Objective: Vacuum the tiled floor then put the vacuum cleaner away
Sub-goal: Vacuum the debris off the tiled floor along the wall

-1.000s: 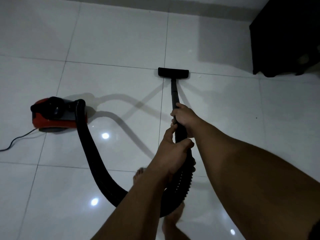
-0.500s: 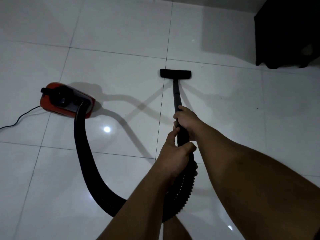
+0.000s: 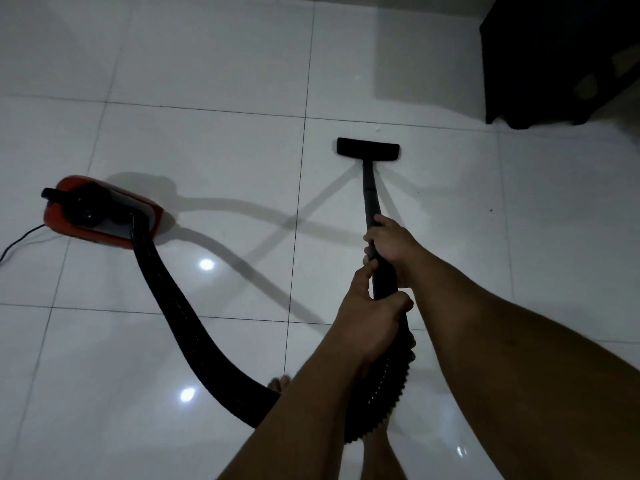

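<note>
A red and black vacuum cleaner body (image 3: 100, 213) sits on the glossy white tiled floor (image 3: 214, 64) at the left. Its thick black ribbed hose (image 3: 180, 317) curves down and across to the black wand (image 3: 372, 206). The flat black floor nozzle (image 3: 368, 149) rests on a tile ahead of me. My right hand (image 3: 391, 244) grips the wand higher up, and my left hand (image 3: 370, 323) grips it just below, where the ribbed hose begins. A small white speck (image 3: 377, 127) lies just beyond the nozzle.
A dark piece of furniture (image 3: 554, 57) stands at the top right, close to the nozzle's right. The black power cord (image 3: 17, 240) trails off the left edge. My bare toes (image 3: 278, 382) show beside the hose; ceiling lights reflect off the tiles.
The nozzle and wand have shifted to the right across a grout line, onto the tile nearer the dark furniture. The vacuum body has turned and slid after the hose.
</note>
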